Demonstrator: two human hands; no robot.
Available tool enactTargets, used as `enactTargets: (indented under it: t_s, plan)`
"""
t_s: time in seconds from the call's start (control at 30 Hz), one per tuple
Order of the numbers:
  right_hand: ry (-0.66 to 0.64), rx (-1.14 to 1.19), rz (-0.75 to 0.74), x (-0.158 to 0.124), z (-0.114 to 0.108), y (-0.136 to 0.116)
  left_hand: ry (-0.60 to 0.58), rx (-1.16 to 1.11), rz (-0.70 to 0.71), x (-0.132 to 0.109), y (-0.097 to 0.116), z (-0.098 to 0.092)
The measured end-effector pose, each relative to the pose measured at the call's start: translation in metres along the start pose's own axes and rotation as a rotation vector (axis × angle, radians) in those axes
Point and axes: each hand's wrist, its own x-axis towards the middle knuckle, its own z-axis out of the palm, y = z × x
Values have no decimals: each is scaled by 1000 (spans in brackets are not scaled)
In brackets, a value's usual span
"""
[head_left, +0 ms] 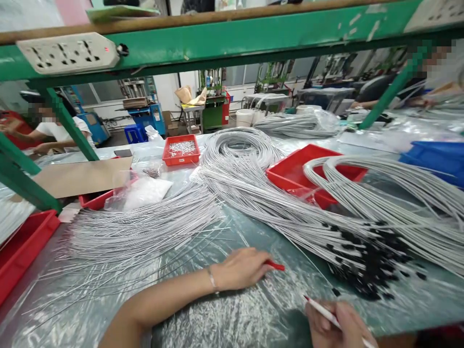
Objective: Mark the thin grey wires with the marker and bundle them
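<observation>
My left hand, with a band at the wrist, is closed over the plastic-covered table. A red pen cap sticks out from its fingertips. At the lower right, my right hand grips a white marker, its red tip pointing up and left. Just beyond the right hand lie the black connector ends of a large bundle of thin grey-white cables. Loose cable ends spread over the table to the left, past my left forearm. The undersides of both hands are hidden.
A red tray sits among the cables, with another cable loop at its right. Farther back is a red bin of small parts. A green shelf beam with a power strip crosses overhead. Co-workers sit at both sides.
</observation>
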Motion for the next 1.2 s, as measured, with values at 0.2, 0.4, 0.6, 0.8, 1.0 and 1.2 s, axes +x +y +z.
enactTargets:
  t_s: [0.2,0.4,0.6,0.8,1.0,1.2]
  plan:
    - [-197,-248,-232,4,29,10,68,-64,-161,-57,16,-43]
    - [-326,-326,-134,2,39,29,107,83,-142,-80,27,-44]
    - [-430,-254,98,-9,56,35,202,398,83,-88,31,-40]
    - [-631,1,129,-27,58,35,246,358,181,-85,37,-33]
    - [-734,246,271,-41,63,32,256,338,312,-84,37,-22]
    - [-788,172,93,-53,64,38,148,120,194,-89,46,-20]
